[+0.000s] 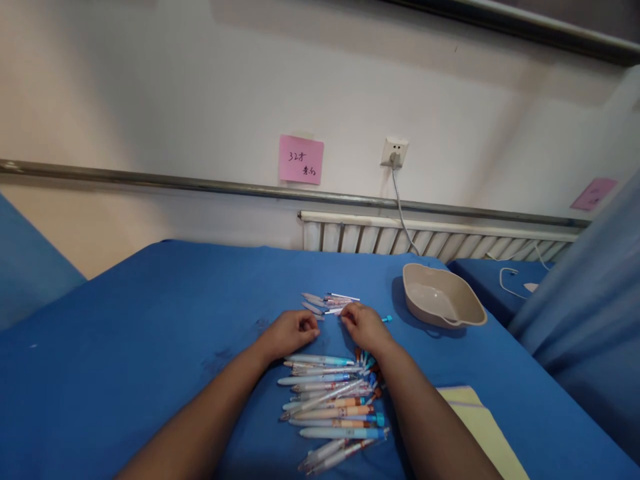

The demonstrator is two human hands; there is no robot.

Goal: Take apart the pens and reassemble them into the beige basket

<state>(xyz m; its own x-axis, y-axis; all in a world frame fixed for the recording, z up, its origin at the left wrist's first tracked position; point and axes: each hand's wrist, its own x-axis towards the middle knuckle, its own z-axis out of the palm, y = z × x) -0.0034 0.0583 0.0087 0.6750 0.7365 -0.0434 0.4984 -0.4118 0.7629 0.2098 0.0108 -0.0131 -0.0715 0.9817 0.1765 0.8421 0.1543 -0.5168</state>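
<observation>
A broad, blue, cloth-covered tabletop [125, 333] carries everything; a beige, rounded plastic basin [425, 310] sits at its far right; the bare left hand [290, 333], fingers curled, and the bare right hand [366, 328], fingertips lowered, face each other; whether either grip is clamped on anything, I cannot tell; slim, pastel plastic pens [330, 413] lie side by side nearer the body; thin, white-and-blue plastic refills [345, 296] lie just beyond the hands.

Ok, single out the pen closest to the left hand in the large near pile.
The slim, pale-blue plastic pen along the far edge; the other pens there lie nearer the camera, farther from the left hand.
</observation>
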